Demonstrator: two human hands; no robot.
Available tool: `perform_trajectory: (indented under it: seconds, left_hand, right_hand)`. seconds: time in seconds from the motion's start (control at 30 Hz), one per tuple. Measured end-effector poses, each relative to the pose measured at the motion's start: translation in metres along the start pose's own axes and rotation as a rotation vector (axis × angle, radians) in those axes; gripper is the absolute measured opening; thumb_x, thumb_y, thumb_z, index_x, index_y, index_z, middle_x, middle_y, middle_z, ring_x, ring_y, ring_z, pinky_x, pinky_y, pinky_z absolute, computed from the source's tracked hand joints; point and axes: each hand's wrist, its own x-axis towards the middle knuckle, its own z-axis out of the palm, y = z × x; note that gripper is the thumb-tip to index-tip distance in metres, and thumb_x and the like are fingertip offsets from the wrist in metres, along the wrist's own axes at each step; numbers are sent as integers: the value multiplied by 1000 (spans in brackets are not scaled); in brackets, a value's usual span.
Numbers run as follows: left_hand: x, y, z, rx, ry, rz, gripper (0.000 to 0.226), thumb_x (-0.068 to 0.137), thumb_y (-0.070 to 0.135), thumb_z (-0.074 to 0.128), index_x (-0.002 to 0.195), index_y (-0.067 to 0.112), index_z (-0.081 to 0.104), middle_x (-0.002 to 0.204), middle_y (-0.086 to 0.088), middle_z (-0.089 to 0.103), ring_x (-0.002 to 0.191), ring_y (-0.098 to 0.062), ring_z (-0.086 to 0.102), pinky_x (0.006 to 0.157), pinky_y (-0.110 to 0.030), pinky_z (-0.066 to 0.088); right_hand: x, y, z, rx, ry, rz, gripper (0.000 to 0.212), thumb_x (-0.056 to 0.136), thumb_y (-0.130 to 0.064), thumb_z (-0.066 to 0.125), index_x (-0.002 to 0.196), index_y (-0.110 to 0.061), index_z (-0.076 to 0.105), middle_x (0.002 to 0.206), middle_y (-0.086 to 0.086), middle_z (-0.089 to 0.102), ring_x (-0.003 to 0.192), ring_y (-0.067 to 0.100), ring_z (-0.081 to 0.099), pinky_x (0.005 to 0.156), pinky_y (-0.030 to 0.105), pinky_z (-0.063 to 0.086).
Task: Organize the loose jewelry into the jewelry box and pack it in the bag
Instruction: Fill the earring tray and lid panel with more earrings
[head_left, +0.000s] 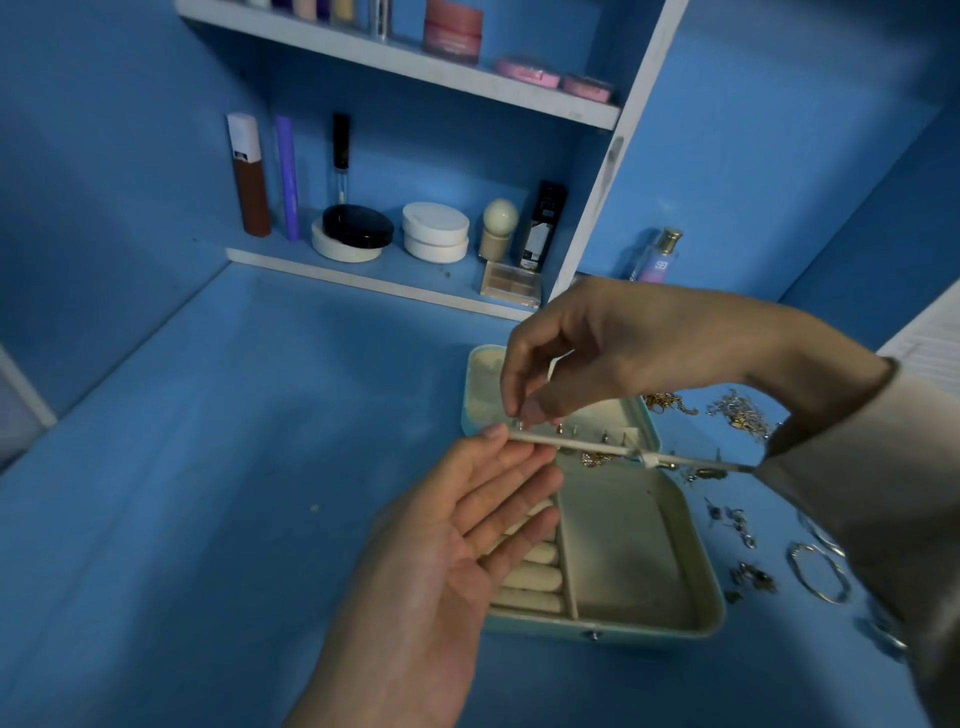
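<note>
- The right hand (613, 353) emerges from a long, loose sleeve (883, 493) of pale beige cloth, with its cuff ending at the wrist.
- The left hand (457, 525) and its forearm are bare.
- The fingernails look short and plain.

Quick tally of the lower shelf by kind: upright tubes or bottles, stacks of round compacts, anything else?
Upright tubes or bottles: 4
Stacks of round compacts: 2
Sponge on a stand: 1
Flat palette: 1
Total: 8
</note>
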Motion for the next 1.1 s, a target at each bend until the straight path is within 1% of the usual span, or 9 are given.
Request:
perform_trajectory:
  seconds: [0.13, 0.27, 0.4, 0.53, 0.7, 0.8, 0.9, 1.0, 1.1]
  left_hand:
    - [0, 1, 0, 14, -9, -2, 30, 67, 22, 62, 87, 1, 71, 88, -12, 74, 80, -19, 73, 76, -35, 53]
    - [0, 2, -1, 36, -11, -2, 30, 67, 22, 62, 86, 1, 71, 88, -12, 74, 81, -19, 73, 73, -33, 58]
    - [1, 2, -1, 37, -9, 0, 29, 66, 21, 62, 85, 1, 70, 87, -13, 74, 80, -19, 73, 71, -30, 58]
    - [0, 2, -2, 41, 0, 4, 28, 67, 20, 62, 84, -1, 71, 87, -15, 74, 80, -21, 73, 75, -34, 58]
    - [0, 5, -3, 28, -1, -3, 22, 66, 17, 63, 69, -2, 74, 85, -18, 73, 78, -23, 73, 75, -33, 50]
    - [1, 6, -3, 22, -10, -4, 21, 67, 16, 63, 68, -2, 74, 85, -18, 73, 78, -23, 73, 75, -33, 50]
    - [0, 5, -3, 8, -18, -8, 23, 70, 15, 62, 73, -3, 74, 86, -18, 73, 80, -23, 73, 76, -34, 50]
    - [0, 3, -2, -5, -11, -14, 24, 69, 17, 62, 77, -2, 74, 88, -17, 73, 81, -23, 73, 74, -36, 54]
    - [1, 2, 0, -15, -15, -19, 27, 67, 19, 63, 80, -2, 73, 88, -16, 74, 80, -21, 73, 69, -34, 60]
  right_hand:
    - [3, -3, -1, -16, -26, 27, 9, 83, -5, 67, 83, -14, 69, 76, 4, 70, 66, 11, 62, 65, 16, 47]
    - [4, -5, -2, -28, -70, 43, 12, 83, -6, 66, 81, -17, 69, 75, 1, 71, 63, -1, 59, 65, 14, 47]
    - [3, -3, -3, 5, -94, 68, 12, 83, -5, 67, 81, -16, 70, 74, 6, 70, 64, 2, 59, 65, 16, 47]
    - [4, -3, -2, 36, -111, 85, 13, 82, -4, 68, 80, -17, 70, 70, -4, 69, 61, -2, 58, 62, 9, 42]
    - [5, -3, 1, 38, -95, 102, 12, 82, -5, 67, 79, -17, 70, 66, -8, 67, 60, -3, 56, 60, 8, 41]
    - [3, -2, 3, 57, -78, 92, 13, 83, -7, 67, 78, -19, 69, 67, -9, 67, 62, 0, 57, 62, 11, 43]
    - [0, -1, 7, 79, -47, 85, 14, 84, -7, 65, 78, -19, 69, 65, -11, 66, 60, -2, 56, 61, 9, 42]
    - [-7, 2, 10, 76, 12, 55, 12, 85, -8, 65, 80, -18, 69, 65, -7, 63, 59, -1, 52, 59, 10, 40]
    - [-20, 10, 11, 78, 169, 10, 8, 84, -11, 67, 89, -17, 70, 74, 7, 64, 64, 4, 54, 61, 13, 41]
